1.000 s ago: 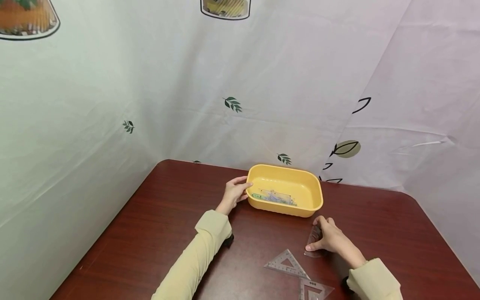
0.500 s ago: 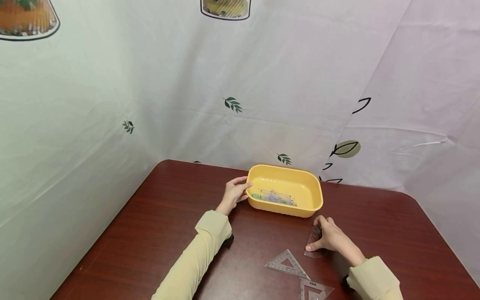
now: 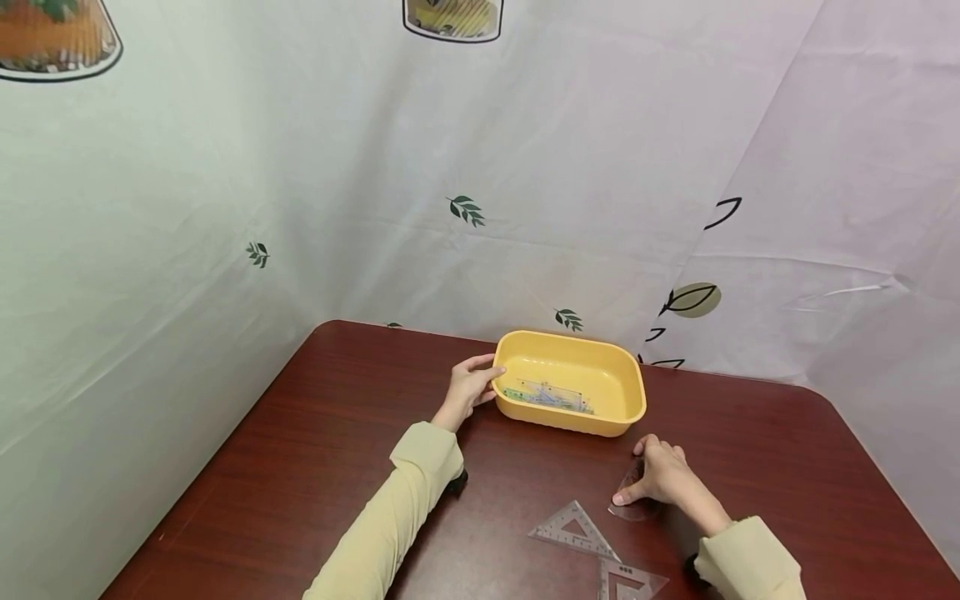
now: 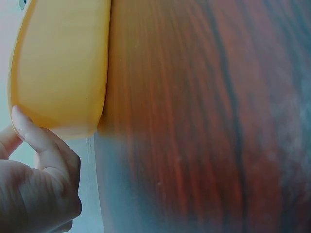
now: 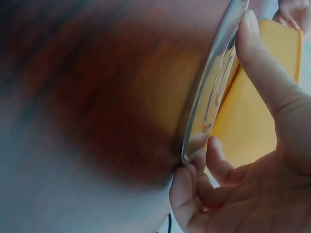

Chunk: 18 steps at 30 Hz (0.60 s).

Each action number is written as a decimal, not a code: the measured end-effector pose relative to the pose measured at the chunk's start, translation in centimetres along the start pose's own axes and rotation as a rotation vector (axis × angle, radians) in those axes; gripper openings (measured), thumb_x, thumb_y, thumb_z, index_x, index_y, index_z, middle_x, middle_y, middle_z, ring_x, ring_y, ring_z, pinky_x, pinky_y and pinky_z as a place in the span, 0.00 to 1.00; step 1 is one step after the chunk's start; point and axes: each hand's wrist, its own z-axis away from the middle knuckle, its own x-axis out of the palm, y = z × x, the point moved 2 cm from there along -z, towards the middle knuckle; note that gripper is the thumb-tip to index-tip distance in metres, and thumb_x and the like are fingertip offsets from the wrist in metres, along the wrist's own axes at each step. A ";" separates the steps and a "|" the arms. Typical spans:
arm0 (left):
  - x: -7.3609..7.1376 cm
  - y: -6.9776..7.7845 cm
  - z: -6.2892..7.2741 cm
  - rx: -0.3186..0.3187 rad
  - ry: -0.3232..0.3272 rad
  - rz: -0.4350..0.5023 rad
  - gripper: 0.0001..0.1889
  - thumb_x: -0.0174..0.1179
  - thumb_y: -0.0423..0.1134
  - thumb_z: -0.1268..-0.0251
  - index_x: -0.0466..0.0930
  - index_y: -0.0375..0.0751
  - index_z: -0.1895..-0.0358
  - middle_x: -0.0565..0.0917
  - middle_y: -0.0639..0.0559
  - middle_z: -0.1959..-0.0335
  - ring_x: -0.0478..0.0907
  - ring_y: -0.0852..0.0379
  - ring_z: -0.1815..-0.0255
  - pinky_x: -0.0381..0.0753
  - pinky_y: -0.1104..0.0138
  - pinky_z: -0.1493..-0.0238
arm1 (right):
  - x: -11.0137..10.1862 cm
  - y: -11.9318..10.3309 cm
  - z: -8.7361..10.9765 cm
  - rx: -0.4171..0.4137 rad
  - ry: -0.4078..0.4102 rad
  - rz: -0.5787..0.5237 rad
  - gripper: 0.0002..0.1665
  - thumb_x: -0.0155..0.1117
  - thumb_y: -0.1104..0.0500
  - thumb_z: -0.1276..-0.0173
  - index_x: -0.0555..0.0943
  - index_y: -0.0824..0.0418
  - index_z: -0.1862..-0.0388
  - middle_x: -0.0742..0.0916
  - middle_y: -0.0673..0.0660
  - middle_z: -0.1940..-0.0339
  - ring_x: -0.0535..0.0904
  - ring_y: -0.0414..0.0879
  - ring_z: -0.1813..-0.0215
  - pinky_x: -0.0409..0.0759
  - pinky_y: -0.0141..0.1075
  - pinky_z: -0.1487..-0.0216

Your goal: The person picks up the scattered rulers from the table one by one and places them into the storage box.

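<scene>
My left hand (image 3: 467,390) grips the left end of a yellow plastic basin (image 3: 630,392), thumb over the rim and fingers outside. Inside the basin lies a small pile of clear, green and bluish rulers (image 3: 551,396). To the front right, my right hand (image 3: 666,477) holds a clear plastic protractor (image 3: 626,502) by its ends, between thumb and fingertips; in the right wrist view the protractor (image 5: 214,92) appears nearly edge-on, low over the table. Part of it is hidden by the hand. Left of that hand lies a clear set square (image 3: 588,537) on the table.
A second clear set square (image 3: 626,575) lies at the near edge of the view, partly cut off, close to the first one. The dark red wooden table (image 3: 315,425) meets white printed cloth (image 3: 375,192) at the back and left.
The fingers of my right hand have shifted slightly right and nearer on the protractor. My left hand, the basin and the set squares stay where they were.
</scene>
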 end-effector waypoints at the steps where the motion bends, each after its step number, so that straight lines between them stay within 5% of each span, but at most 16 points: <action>1: 0.0 0.0 0.0 0.001 -0.002 0.001 0.21 0.66 0.36 0.40 0.79 0.45 0.42 0.77 0.54 0.79 0.72 0.67 0.87 0.79 0.78 0.83 | 0.0 0.0 0.1 0.008 0.003 -0.006 0.48 0.87 0.45 0.72 0.70 0.68 0.59 0.77 0.65 0.63 0.70 0.59 0.57 0.76 0.50 0.55; 11: 0.0 0.0 0.1 0.009 -0.005 0.003 0.21 0.65 0.36 0.39 0.78 0.43 0.41 0.77 0.54 0.79 0.72 0.68 0.87 0.78 0.78 0.83 | -0.8 1.5 0.2 0.031 0.039 -0.149 0.40 0.85 0.53 0.63 0.73 0.71 0.57 0.80 0.59 0.68 0.74 0.49 0.65 0.74 0.38 0.65; 18: 0.0 0.1 0.2 0.006 -0.001 -0.004 0.21 0.65 0.37 0.39 0.78 0.44 0.41 0.77 0.54 0.80 0.73 0.67 0.86 0.79 0.78 0.83 | -0.9 3.1 -0.2 -0.039 -0.130 -0.556 0.22 0.63 0.68 0.36 0.68 0.84 0.52 0.83 0.54 0.72 0.78 0.38 0.71 0.80 0.28 0.71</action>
